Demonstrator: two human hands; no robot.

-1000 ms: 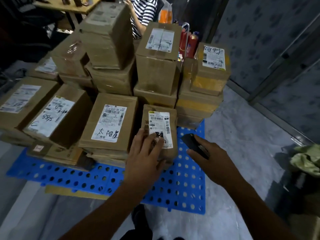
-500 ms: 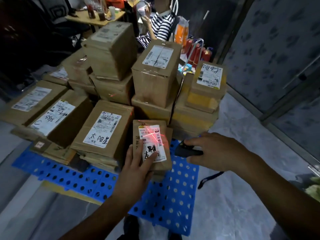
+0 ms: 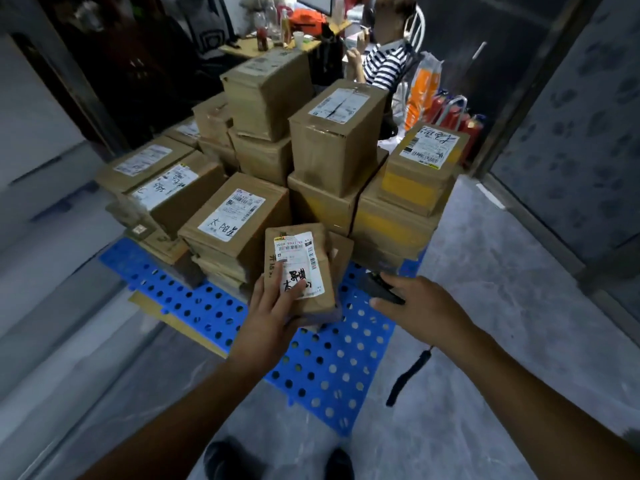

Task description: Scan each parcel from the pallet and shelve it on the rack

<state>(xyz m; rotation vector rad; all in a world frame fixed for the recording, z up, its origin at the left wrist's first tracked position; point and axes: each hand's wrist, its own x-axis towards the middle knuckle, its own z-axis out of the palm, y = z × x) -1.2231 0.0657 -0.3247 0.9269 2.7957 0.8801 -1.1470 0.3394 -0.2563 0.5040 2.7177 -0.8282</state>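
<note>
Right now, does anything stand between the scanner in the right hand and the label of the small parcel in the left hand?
Nothing visible does. The scanner in the right hand has open air between it and the small parcel. The left hand holds the parcel, with one digit covering the lower part of the label; the barcode at the top is uncovered.

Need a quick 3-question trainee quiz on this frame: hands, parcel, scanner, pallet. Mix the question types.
1. Which hand holds the small brown cardboard parcel with a white label? A: left hand. B: right hand. C: neither.
2. True or false: the right hand holds a black handheld scanner.
3. Fill in: the stacked brown cardboard boxes rest on a ____ perforated plastic pallet.

Key: 1 A; 2 true; 3 blue.
</note>
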